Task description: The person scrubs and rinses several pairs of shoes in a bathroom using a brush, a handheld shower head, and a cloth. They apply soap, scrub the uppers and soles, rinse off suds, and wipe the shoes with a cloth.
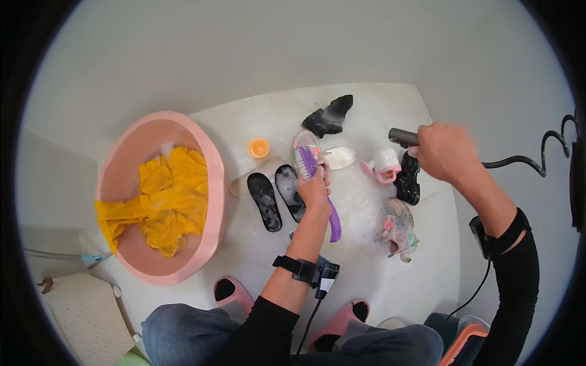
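Observation:
My left hand (315,194) is closed round a purple scrub brush (309,161) with white bristles. Against the brush lies a child's shoe (304,139) with a pink ornament; I cannot tell if my fingers also grip it. My right hand (442,151) holds a dark grey handheld sprayer (403,137) on a black coiled hose (517,161). Two black insoles (264,201), spotted with foam, lie left of my left hand. A matching child's shoe (399,228) rests on the wet floor at the right. Beside the brush is a white insole (341,158).
A pink basin (215,206) at the left holds yellow clothing (176,187). Around the shoes stand an orange cup (259,148), a white-and-pink toy watering can (387,162), a black sole-like piece (407,180) and a crumpled black item (330,116). A beige stool (89,315) sits lower left.

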A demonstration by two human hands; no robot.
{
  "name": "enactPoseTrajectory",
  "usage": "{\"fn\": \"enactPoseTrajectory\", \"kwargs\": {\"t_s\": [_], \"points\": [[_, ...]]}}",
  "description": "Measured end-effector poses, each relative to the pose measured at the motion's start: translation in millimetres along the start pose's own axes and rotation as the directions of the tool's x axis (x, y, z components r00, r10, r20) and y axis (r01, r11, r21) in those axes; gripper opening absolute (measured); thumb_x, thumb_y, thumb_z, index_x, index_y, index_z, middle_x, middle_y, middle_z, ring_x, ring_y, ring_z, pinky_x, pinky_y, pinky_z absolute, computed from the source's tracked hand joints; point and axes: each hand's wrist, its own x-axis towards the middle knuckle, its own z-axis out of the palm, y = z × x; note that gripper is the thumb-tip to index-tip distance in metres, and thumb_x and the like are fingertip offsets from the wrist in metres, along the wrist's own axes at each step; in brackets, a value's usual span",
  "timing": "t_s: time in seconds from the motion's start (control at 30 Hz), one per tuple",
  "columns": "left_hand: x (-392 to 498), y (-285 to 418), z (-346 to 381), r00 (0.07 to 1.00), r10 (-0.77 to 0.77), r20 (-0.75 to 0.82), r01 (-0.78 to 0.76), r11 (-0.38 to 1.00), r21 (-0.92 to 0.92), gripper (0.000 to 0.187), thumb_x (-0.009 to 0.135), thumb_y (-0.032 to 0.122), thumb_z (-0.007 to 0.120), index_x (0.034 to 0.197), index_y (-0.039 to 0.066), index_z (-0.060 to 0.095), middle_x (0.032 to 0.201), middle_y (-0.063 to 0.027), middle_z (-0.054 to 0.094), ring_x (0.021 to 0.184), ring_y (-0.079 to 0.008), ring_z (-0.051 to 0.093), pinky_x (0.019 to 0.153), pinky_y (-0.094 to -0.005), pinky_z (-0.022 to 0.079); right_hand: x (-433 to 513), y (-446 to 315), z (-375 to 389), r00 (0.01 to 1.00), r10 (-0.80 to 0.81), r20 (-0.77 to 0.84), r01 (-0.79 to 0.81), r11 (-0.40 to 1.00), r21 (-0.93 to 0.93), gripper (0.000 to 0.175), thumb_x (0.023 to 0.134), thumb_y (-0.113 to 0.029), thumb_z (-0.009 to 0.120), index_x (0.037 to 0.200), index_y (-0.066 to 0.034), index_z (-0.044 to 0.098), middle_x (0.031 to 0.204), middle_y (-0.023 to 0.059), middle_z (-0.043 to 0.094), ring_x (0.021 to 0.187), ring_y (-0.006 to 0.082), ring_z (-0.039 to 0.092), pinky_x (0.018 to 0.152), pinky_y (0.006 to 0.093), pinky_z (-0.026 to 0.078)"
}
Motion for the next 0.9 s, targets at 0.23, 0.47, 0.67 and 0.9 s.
{"fn": "enactPoseTrajectory", "kwargs": {"t_s": [0.23,0.47,0.67,0.9], "points": [[1,3,-1,0.998,-0.035,-0.048,0.035,0.999,0.008,0.020,0.093,0.026,0.059,0.098,0.007,0.055,0.077,-0.0016,0.057,0.057,-0.0107,0.050,0.044,-0.0253,0.037,10,-6,-9,0.999,-0.030,-0.036,0.031,0.998,0.047,0.031,0.084,-0.030,0.064,0.087,0.0010,0.065,0.085,0.0216,0.065,0.082,0.0378,0.064,0.073,0.0458,0.051],[4,-1,-2,0.994,-0.035,-0.102,0.044,0.995,0.090,0.046,0.096,0.047,0.045,0.105,0.004,0.057,0.087,-0.0037,0.058,0.063,-0.0131,0.052,0.046,-0.0283,0.039,6,-7,-5,0.984,-0.104,0.142,0.105,0.994,0.003,0.032,0.082,-0.030,0.066,0.087,0.0012,0.066,0.087,0.0221,0.065,0.082,0.0389,0.064,0.071,0.0462,0.051],[11,-7,-5,0.997,-0.024,-0.078,0.029,0.997,0.067,0.053,0.098,0.049,0.040,0.108,0.000,0.057,0.088,-0.0071,0.061,0.064,-0.0158,0.056,0.045,-0.0287,0.041,6,-2,0,0.999,-0.028,-0.024,0.029,0.999,0.023,0.031,0.083,-0.029,0.065,0.087,0.0015,0.065,0.087,0.0217,0.065,0.082,0.0396,0.064,0.073,0.0476,0.051],[15,-15,-8,0.995,-0.032,-0.098,0.039,0.997,0.068,0.047,0.098,0.044,0.042,0.107,0.000,0.056,0.087,-0.0071,0.061,0.060,-0.0167,0.056,0.042,-0.0285,0.040,5,11,7,0.996,0.084,-0.040,-0.081,0.994,0.079,0.029,0.082,-0.027,0.064,0.089,0.0009,0.064,0.091,0.0219,0.066,0.087,0.0390,0.064,0.077,0.0463,0.051]]}}
